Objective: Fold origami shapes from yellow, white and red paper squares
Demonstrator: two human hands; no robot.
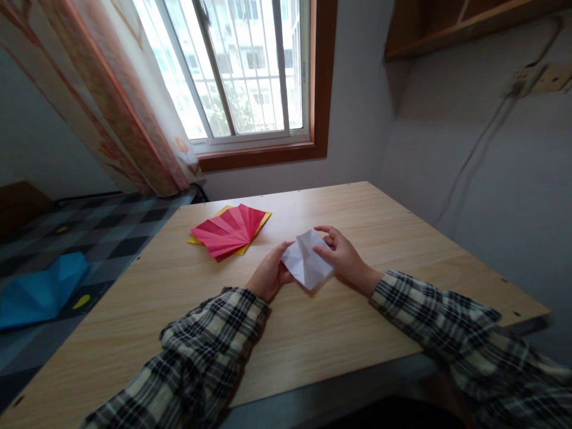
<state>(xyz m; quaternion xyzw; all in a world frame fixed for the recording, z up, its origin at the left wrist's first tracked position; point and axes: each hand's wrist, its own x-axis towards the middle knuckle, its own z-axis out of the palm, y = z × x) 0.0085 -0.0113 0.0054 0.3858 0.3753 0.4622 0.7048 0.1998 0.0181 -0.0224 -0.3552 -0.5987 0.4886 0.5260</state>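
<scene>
Folded white paper held between both hands above the middle of the wooden table.

The creased white paper sits tilted between the two hands, just over the tabletop. The left hand grips its left corner with thumb and fingers closed on the edge; the right hand grasps the right side, fingers curled over the upper flap. Both arms wear plaid sleeves. Behind the paper and to the left, a fanned stack of red sheets lies flat on yellow sheets, well apart from the hands. Beyond the table stand a window and a patterned curtain; a blue cloth lies on the checked bed at left.
</scene>
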